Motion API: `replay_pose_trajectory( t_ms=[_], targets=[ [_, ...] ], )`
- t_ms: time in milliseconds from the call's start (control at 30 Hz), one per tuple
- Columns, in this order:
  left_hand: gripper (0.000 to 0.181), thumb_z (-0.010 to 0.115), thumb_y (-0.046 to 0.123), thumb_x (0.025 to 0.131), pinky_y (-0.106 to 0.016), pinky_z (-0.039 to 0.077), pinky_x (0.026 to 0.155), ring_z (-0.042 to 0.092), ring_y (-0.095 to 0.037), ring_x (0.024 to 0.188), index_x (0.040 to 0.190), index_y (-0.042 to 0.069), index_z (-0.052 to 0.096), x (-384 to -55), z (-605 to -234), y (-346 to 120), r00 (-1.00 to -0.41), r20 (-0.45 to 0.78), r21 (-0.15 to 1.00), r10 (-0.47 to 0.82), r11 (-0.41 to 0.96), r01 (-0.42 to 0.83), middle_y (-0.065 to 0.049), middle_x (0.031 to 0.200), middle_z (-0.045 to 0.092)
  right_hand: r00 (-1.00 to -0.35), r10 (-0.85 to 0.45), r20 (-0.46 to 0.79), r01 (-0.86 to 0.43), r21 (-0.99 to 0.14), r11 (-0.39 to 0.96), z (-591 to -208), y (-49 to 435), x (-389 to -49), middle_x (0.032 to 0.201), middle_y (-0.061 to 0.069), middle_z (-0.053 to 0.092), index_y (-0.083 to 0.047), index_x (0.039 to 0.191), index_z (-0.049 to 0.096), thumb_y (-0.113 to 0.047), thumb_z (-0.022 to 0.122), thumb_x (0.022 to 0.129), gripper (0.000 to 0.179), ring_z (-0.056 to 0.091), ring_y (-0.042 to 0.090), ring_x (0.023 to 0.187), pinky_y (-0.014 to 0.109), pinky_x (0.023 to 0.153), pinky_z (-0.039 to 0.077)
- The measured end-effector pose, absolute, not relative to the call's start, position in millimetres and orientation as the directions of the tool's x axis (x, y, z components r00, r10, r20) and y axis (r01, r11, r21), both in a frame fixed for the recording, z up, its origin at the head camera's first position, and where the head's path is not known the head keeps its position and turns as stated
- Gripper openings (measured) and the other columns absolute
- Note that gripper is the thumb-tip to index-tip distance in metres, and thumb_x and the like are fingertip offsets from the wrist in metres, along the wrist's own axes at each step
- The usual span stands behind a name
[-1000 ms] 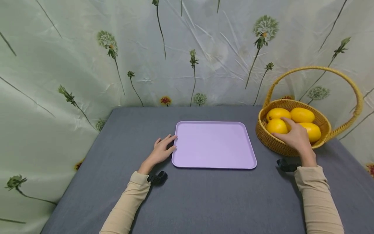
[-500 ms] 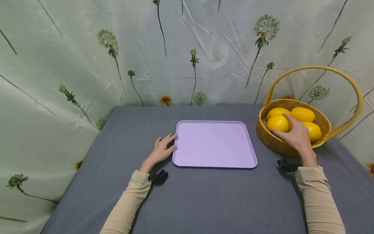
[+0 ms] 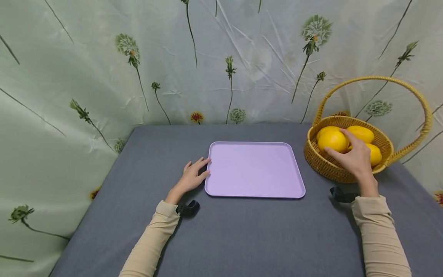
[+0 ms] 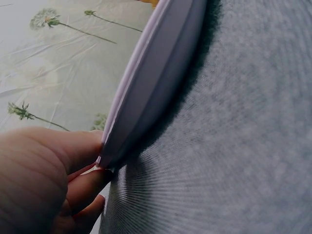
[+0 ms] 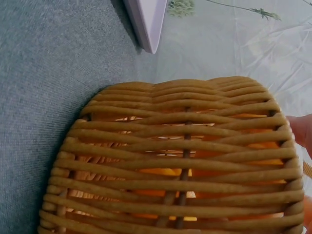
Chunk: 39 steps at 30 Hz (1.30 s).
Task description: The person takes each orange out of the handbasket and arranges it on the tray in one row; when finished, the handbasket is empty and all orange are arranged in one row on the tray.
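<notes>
In the head view my right hand (image 3: 356, 156) holds a yellow lemon (image 3: 333, 141) between thumb and fingers, raised a little in the wicker basket (image 3: 325, 169). Around it lie several more lemons (image 3: 360, 134), partly covered by the hand. The woven basket side (image 5: 185, 141) fills most of the right wrist view and hides the grip; only bits of the hand show at the right edge. My left hand (image 3: 192, 177) lies at the left edge of a lilac tray (image 3: 256, 169). The left wrist view has its thumb and fingertips touching the tray rim (image 4: 131, 97), fingers fairly straight.
The basket's tall arched handle (image 3: 377, 78) rises above the fruit and leans right. Grey cloth (image 3: 256, 234) covers the table. Behind stands a pale curtain (image 3: 194, 88) with dandelion prints. Each wrist carries a black band (image 3: 188, 209).
My right hand has lifted the lemon slightly up from its place among the others and shifted a little right. The left hand stays at the tray edge.
</notes>
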<state>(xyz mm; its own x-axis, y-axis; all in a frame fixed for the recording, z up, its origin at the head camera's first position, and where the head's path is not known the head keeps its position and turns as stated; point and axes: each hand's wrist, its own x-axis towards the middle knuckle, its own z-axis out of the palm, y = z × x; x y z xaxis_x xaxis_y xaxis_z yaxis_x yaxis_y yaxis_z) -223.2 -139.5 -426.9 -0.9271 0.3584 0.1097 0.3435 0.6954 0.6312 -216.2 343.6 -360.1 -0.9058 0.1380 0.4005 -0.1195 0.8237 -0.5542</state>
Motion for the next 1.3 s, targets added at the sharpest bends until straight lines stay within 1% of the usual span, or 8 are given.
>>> replay_pose_trajectory(
  t_ms=[133,300,400,633,900,1100,1233,1300],
  targets=[
    [0.049,0.054,0.018,0.093,-0.061,0.007,0.114,0.030,-0.036,0.141,0.139,0.004,0.044,-223,-425,-139,-0.928,0.104,0.633,0.357,0.696,0.338,-0.018,0.146,0.041,-0.885,0.145,0.443,-0.140,-0.550,0.823,-358,341,-216,0.123,0.035,0.051,-0.009,0.138,0.045,-0.030,0.070,0.077,0.069,0.046,0.047,0.102,0.052,0.079,0.030],
    [0.049,0.053,0.018,0.093,-0.061,0.006,0.114,0.030,-0.035,0.141,0.139,0.004,0.044,-224,-425,-139,-0.928,0.104,0.634,0.357,0.695,0.339,-0.018,0.146,0.042,-0.866,0.154,0.476,-0.150,-0.540,0.828,-354,337,-218,0.117,0.031,0.054,-0.010,0.137,0.046,-0.029,0.071,0.076,0.069,0.048,0.036,0.086,0.036,0.071,0.030],
    [0.049,0.053,0.018,0.093,-0.061,0.006,0.113,0.030,-0.035,0.141,0.139,0.004,0.044,-225,-426,-139,-0.927,0.112,0.633,0.358,0.694,0.344,-0.018,0.146,0.042,-0.852,0.162,0.497,-0.162,-0.545,0.823,-351,334,-219,0.118,0.031,0.054,-0.011,0.137,0.046,-0.029,0.072,0.075,0.070,0.049,0.035,0.085,0.029,0.069,0.030],
    [0.049,0.053,0.018,0.093,-0.061,0.006,0.113,0.029,-0.034,0.142,0.139,0.004,0.044,-226,-428,-140,-0.927,0.115,0.636,0.356,0.691,0.344,-0.017,0.146,0.043,-0.829,0.170,0.533,-0.194,-0.559,0.806,-345,326,-218,0.118,0.029,0.054,-0.014,0.136,0.048,-0.026,0.075,0.073,0.070,0.049,0.034,0.088,0.013,0.066,0.028],
    [0.050,0.053,0.019,0.093,-0.061,0.006,0.113,0.029,-0.035,0.142,0.140,0.004,0.043,-226,-428,-139,-0.927,0.113,0.639,0.356,0.689,0.343,-0.017,0.146,0.043,-0.811,0.154,0.564,-0.236,-0.557,0.796,-340,315,-215,0.113,0.029,0.054,-0.013,0.135,0.049,-0.024,0.075,0.073,0.069,0.050,0.035,0.086,0.009,0.066,0.028],
    [0.050,0.053,0.019,0.093,-0.061,0.006,0.113,0.029,-0.035,0.142,0.140,0.004,0.043,-225,-430,-139,-0.927,0.110,0.636,0.359,0.691,0.344,-0.016,0.146,0.043,-0.785,0.117,0.609,-0.311,-0.550,0.775,-340,303,-213,0.112,0.028,0.055,-0.011,0.134,0.050,-0.017,0.078,0.069,0.070,0.048,0.030,0.089,-0.001,0.066,0.028],
    [0.050,0.053,0.018,0.093,-0.061,0.006,0.113,0.030,-0.034,0.142,0.140,0.004,0.043,-225,-430,-139,-0.927,0.111,0.630,0.358,0.696,0.344,-0.016,0.146,0.043,-0.786,0.081,0.613,-0.337,-0.534,0.776,-340,292,-211,0.113,0.027,0.053,-0.012,0.134,0.050,-0.017,0.078,0.069,0.071,0.048,0.030,0.088,-0.003,0.066,0.028],
    [0.050,0.053,0.018,0.093,-0.061,0.006,0.113,0.030,-0.034,0.142,0.140,0.005,0.043,-225,-430,-139,-0.927,0.110,0.630,0.359,0.696,0.344,-0.016,0.146,0.043,-0.787,0.064,0.613,-0.345,-0.525,0.778,-341,287,-210,0.115,0.026,0.052,-0.012,0.134,0.050,-0.018,0.078,0.069,0.071,0.050,0.031,0.085,-0.004,0.065,0.029]
  ],
)
